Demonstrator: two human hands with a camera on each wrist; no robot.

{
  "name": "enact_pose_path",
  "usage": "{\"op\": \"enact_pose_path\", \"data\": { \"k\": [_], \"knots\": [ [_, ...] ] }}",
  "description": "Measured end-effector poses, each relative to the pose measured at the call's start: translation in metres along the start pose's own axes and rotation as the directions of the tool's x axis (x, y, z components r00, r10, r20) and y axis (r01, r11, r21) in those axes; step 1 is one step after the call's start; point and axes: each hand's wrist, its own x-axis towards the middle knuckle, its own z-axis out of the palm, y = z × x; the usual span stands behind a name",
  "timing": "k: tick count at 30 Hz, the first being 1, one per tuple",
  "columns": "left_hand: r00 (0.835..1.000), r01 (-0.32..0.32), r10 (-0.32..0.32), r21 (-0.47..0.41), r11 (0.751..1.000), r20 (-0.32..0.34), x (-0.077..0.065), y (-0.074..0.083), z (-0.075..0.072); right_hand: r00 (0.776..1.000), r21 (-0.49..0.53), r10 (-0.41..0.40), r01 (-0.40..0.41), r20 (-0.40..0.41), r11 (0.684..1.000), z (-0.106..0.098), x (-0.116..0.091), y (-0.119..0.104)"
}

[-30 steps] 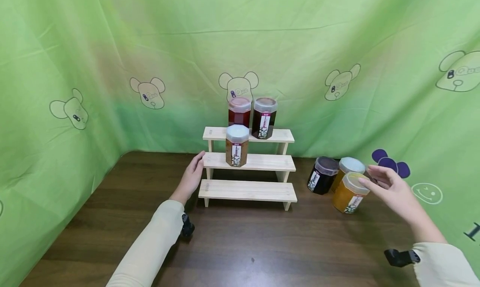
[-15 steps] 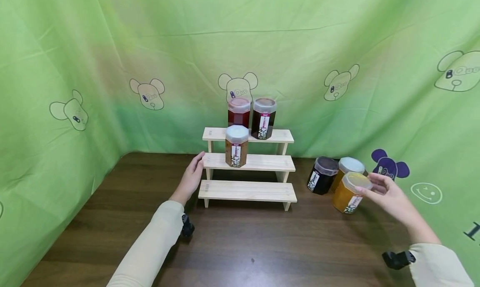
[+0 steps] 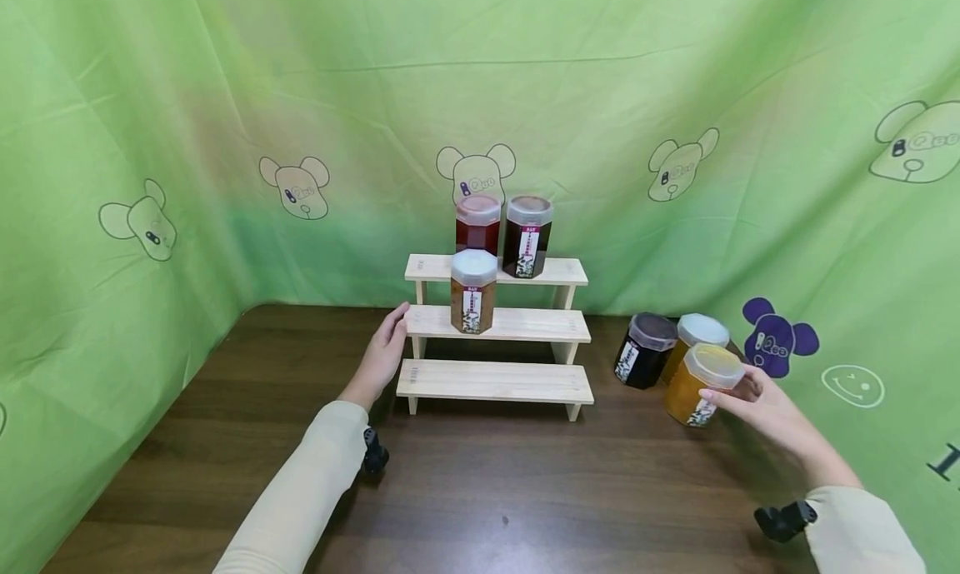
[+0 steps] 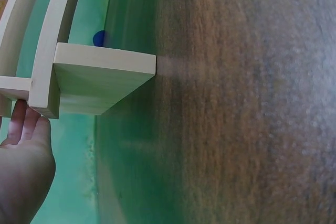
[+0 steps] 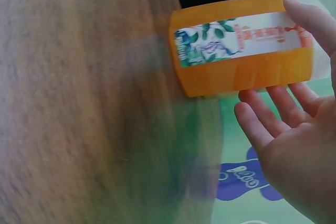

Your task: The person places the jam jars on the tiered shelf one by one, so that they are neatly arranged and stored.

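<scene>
In the head view my right hand is at a six-sided jar with amber contents and a clear lid. In the right wrist view its thumb lies over the label, near the lid, and the other fingers reach round the jar's opposite side. My left hand touches the left end of a three-step wooden display stand with extended fingers, at the middle step. A jar with brown contents stands on that step. On the top step are a red jar and a dark jar.
Behind the amber jar stand a second amber jar, partly hidden, and a near-black jar. All rest on the brown wooden table. A green printed cloth hangs at the back and sides.
My right hand has moved down and left from beside the amber jar's lid, and its thumb and fingers have come round the jar. The left hand and the stand hold still.
</scene>
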Motion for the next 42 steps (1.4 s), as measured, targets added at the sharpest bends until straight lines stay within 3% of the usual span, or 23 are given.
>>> {"op": "enact_pose_path", "data": {
  "k": [3,6,20,42],
  "knots": [
    [1.0,0.003,-0.003,-0.006,1.0,0.001,0.0,0.0,0.0,0.999,0.077,-0.034,0.035,-0.002,0.996,0.006,0.0,0.005],
    [1.0,0.005,-0.005,-0.007,1.0,0.005,0.0,0.0,0.0,1.0,0.106,-0.014,0.013,0.004,0.994,0.011,0.001,0.009],
    [1.0,0.01,-0.01,-0.03,0.999,0.003,0.0,0.0,0.001,0.99,-0.004,0.127,-0.127,0.059,0.992,0.019,0.006,0.015],
    [1.0,0.016,-0.016,-0.02,1.0,-0.001,0.001,-0.001,0.0,0.994,-0.055,0.109,-0.11,-0.025,0.992,0.021,0.005,0.016]
  ]
}}
